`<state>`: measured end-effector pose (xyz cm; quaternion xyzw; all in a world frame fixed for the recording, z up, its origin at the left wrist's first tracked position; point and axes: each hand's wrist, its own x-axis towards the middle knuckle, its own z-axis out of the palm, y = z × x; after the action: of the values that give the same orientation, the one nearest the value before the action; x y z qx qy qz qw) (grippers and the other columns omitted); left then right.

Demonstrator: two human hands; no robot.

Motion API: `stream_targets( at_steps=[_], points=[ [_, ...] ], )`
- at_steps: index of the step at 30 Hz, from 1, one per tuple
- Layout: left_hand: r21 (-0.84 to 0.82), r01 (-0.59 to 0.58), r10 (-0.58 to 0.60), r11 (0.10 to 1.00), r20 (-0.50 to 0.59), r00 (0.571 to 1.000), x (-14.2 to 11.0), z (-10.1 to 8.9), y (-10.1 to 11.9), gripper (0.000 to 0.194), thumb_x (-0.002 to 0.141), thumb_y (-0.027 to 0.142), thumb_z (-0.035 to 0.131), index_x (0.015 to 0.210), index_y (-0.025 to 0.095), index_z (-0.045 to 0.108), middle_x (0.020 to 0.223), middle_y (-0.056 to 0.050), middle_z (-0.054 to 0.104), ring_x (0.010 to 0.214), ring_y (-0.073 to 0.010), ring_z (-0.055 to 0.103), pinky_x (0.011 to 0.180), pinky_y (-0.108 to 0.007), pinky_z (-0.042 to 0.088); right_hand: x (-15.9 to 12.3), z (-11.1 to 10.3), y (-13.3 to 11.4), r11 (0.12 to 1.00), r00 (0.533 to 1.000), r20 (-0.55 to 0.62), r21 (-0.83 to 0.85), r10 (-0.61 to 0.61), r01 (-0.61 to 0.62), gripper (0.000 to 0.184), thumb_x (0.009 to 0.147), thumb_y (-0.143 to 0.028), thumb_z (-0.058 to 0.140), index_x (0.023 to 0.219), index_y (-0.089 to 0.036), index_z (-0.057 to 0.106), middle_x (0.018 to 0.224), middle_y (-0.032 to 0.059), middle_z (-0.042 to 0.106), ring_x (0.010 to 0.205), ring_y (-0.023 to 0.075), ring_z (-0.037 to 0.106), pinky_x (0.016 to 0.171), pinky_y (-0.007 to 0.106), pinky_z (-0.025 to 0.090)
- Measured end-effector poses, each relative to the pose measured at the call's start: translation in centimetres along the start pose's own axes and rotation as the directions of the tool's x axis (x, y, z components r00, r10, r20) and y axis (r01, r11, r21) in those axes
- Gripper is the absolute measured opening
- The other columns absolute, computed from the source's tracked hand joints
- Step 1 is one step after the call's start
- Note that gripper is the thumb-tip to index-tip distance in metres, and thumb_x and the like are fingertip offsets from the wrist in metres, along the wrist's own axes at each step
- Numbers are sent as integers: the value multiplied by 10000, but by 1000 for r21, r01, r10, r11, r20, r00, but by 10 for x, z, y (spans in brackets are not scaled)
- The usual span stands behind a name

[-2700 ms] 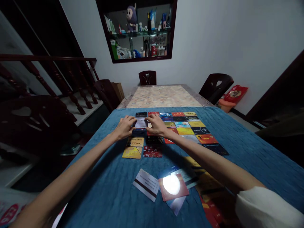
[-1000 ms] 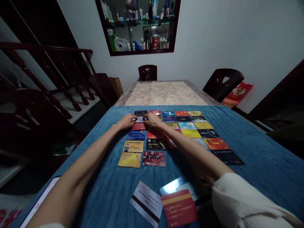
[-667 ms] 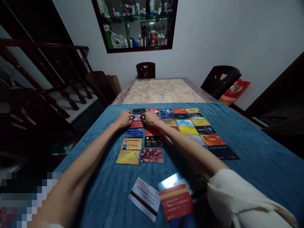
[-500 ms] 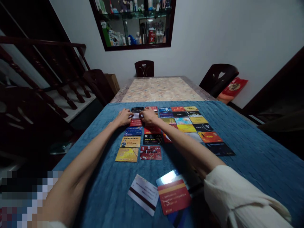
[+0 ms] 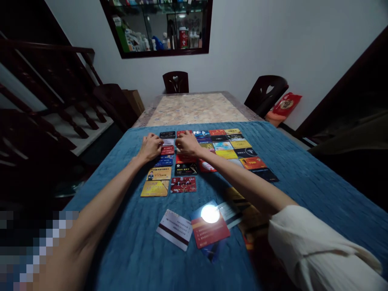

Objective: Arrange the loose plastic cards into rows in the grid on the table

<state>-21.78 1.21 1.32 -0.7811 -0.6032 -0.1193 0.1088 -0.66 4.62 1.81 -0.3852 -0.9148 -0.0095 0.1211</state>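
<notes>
Several plastic cards lie in a neat grid (image 5: 226, 153) on a blue quilted cloth (image 5: 303, 182). My left hand (image 5: 150, 146) and my right hand (image 5: 188, 143) reach to the far left of the grid, fingers curled. Between them they pinch the two short ends of a pale card (image 5: 168, 142), which sits just below a black card (image 5: 167, 134) in the top row. A red card (image 5: 167, 150) lies right under it. Loose cards (image 5: 209, 230) sit nearer me, one with a glare spot.
Beyond the cloth the table (image 5: 194, 108) shows a patterned top. Dark chairs (image 5: 265, 93) stand at the far end and right. A stair railing (image 5: 45, 81) runs along the left. A wall cabinet (image 5: 160, 28) holds bottles. A red bag (image 5: 285, 106) leans by the wall.
Both hands have stayed on the pale card near the top of the left column, having set it down onto the cloth. The view has tilted down and shifted.
</notes>
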Motion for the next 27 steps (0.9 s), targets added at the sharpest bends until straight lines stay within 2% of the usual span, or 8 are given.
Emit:
stream_targets(
  at_steps=[5,12,19,24,27],
  points=[
    [-30,-19,18,999,-34,999,-12,-8,26,271,899,239,479,919,193,745,1026,-123,713,1157,-336,488,942,-527,387,-21,-8,1,998,996,-50,-5,-70,70,233,889,-222,537,1020,-184,725,1122,123,666,1058,306,470,837,394,352],
    [-63,-51,48,997,-47,998,-31,-17,66,264,920,222,476,895,198,738,981,-108,720,1144,-321,491,940,-507,394,-59,-15,-4,996,992,-95,8,-87,88,261,956,-231,484,1004,-195,738,1065,120,679,1066,298,453,807,373,322],
    [-94,-152,144,984,-82,986,-61,-20,105,252,933,200,487,870,182,731,977,-114,707,1128,-313,494,961,-504,409,-107,-23,-8,994,987,-119,14,-103,106,239,969,-241,495,975,-188,728,1010,113,692,1019,275,448,780,368,299],
    [-136,-237,222,962,-113,968,-88,-25,131,187,913,166,532,896,183,718,959,-94,711,1100,-298,508,954,-488,422,-142,-22,-7,982,960,-211,10,-184,190,220,968,-223,503,926,-188,716,925,89,677,939,250,439,793,370,301],
    [-138,-286,263,948,-160,951,-103,-26,145,168,904,141,544,911,182,707,931,-87,708,1088,-298,516,895,-479,432,-163,-21,-8,971,938,-268,31,-219,236,192,958,-200,522,899,-184,704,875,81,660,902,234,429,787,361,314]
  ],
)
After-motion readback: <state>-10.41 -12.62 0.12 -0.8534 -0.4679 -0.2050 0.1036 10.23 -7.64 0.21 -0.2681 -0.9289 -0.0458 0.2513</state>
